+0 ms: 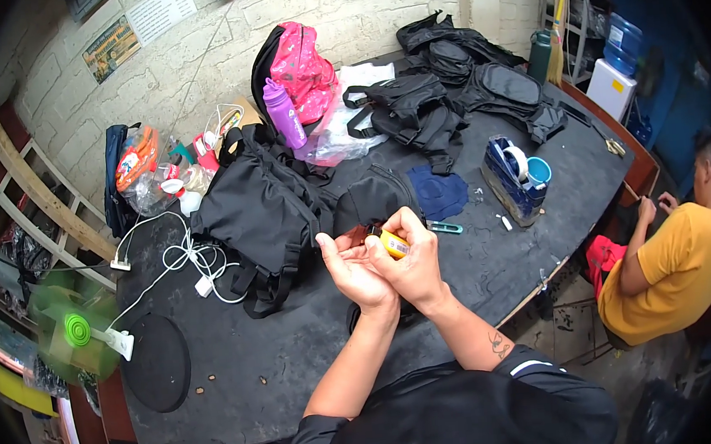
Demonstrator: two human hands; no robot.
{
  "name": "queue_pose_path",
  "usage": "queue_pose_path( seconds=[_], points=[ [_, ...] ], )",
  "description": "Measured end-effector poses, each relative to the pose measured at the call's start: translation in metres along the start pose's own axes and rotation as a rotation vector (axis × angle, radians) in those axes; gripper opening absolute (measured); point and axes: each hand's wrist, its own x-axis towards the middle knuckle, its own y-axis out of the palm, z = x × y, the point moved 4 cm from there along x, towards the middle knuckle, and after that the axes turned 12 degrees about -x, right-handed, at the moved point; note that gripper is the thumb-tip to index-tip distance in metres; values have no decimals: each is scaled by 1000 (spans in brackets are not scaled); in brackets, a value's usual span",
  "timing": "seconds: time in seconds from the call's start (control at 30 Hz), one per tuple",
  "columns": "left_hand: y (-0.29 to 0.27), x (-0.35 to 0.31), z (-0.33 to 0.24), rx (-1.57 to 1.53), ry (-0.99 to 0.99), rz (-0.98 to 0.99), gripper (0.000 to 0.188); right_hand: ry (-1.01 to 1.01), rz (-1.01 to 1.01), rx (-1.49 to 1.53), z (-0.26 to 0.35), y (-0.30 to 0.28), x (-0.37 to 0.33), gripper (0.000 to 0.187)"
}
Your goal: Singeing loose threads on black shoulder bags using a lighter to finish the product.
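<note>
My right hand (411, 259) is closed around a small yellow lighter (394, 244) with a black top. Cupped beside it, my left hand (354, 270) has its palm turned up and its thumb apart. The two hands touch, and some left fingers are hidden behind the right hand. Just beyond them sits a small black pouch-like bag (377, 195). A dark blue cloth (438, 192) and a green-handled cutter (445, 227) lie to its right. A larger black backpack (246, 205) lies to the left of my hands.
A tape dispenser (513, 180) stands at the right of the black table (319, 392). At the back are a purple bottle (282, 112), a pink backpack (303, 67) and several black bags (421, 104). White cables (187, 256) and a green fan (77, 329) are left. A person in yellow (668, 268) sits at right.
</note>
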Motion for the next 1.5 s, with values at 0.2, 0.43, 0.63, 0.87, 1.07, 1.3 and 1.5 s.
queue_pose_path(
  seconds=[0.2, 0.43, 0.63, 0.87, 1.07, 1.3, 1.5],
  points=[
    [10, -3, 0, -42, -11, 165, 35, -14, 3, 9, -3, -1, 1, 21],
    [32, 31, -34, 766, 484, 273, 38, 183, 168, 303, -12, -30, -1, 38],
    [38, 47, -27, 251, -200, 415, 24, -103, 38, -380, -23, -26, 1, 48],
    [22, 72, -29, 101, -399, 530, 38, -183, 12, -353, -30, -13, -11, 31],
    [33, 78, -26, 245, -496, 457, 24, -153, 61, -374, -41, 7, -3, 35],
    [55, 78, -44, 1335, 153, 551, 13, -179, 97, -277, -42, -1, 7, 16],
    [62, 81, -46, 1231, 31, 465, 13, -93, 160, 20, -46, -11, 9, 7]
  ],
)
